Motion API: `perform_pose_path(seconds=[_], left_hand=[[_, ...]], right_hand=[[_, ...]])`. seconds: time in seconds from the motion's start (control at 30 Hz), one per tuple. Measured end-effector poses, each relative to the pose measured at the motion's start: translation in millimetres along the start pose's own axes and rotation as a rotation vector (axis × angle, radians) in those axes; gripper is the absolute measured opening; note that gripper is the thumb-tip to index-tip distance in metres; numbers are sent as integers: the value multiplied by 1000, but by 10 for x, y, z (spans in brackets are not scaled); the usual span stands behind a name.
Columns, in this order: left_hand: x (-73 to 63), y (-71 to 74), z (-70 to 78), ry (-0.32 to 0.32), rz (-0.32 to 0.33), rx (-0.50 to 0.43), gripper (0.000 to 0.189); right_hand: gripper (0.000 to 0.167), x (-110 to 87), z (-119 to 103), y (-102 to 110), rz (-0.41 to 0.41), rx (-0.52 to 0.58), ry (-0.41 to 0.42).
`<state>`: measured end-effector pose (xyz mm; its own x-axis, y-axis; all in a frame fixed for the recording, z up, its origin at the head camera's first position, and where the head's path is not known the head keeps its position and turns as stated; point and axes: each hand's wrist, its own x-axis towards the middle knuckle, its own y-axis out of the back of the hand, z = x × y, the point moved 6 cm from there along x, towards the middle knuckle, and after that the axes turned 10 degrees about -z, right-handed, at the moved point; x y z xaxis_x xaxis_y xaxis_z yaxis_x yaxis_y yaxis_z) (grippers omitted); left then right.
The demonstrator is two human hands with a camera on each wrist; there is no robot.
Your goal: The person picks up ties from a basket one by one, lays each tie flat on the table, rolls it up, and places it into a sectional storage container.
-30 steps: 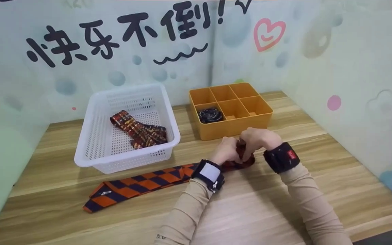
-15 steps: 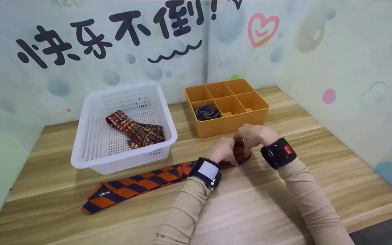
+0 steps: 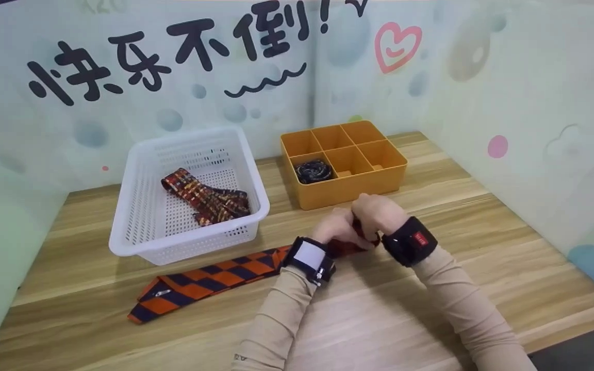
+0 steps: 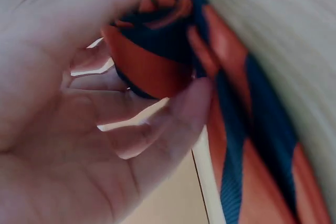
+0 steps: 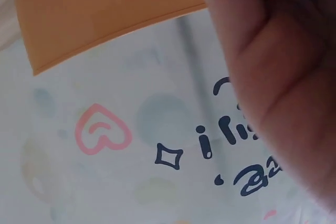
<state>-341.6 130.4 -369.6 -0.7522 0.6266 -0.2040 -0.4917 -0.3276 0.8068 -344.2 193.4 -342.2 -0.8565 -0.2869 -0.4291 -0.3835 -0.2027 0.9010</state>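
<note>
An orange and navy necktie [image 3: 209, 278] lies stretched across the table, its pointed wide end at the left. Its right end is wound into a roll [image 4: 152, 61], seen in the left wrist view with spiral layers at its top. My left hand [image 3: 335, 226] holds the roll from the left, fingers bent around its side. From the right, my right hand [image 3: 379, 212] curls over the same roll and grips it, knuckles up and against the left hand. Between them the hands hide most of the roll in the head view. The right wrist view shows mainly the palm side of that hand.
A white perforated basket [image 3: 121, 226] stands at the back left, with a plaid necktie [image 3: 194, 190] inside. Just beyond my hands is an orange divided box [image 3: 348, 191]; a dark rolled necktie [image 3: 313, 171] sits in its front left compartment. Printed walls [image 3: 534, 103] enclose the table.
My right hand has turned and come lower and left, closer against the left hand, covering more of the roll. The flat part of the necktie stays in place.
</note>
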Motion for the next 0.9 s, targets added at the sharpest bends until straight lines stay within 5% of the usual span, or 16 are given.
perform_pose_path(seconds=[0.17,0.37,0.53,0.63,0.77,0.9], left_hand=[[-26,49,-33,63,98,-38,45],[-38,12,-15,124,114,67,51],[-52,6,0,152,105,101,56],[-66,3,10,142,88,81,55],[-81,-1,47,96,49,28,51],[-97,47,83,49,91,-3,45]], right_hand=[[33,55,94,-48,-76,68,71],[54,122,240,-158,-205,216,223],[56,113,214,-96,-116,242,343],[51,61,177,-41,-59,174,318],[39,-5,88,23,-32,107,185],[32,-43,3,60,-8,61,67]])
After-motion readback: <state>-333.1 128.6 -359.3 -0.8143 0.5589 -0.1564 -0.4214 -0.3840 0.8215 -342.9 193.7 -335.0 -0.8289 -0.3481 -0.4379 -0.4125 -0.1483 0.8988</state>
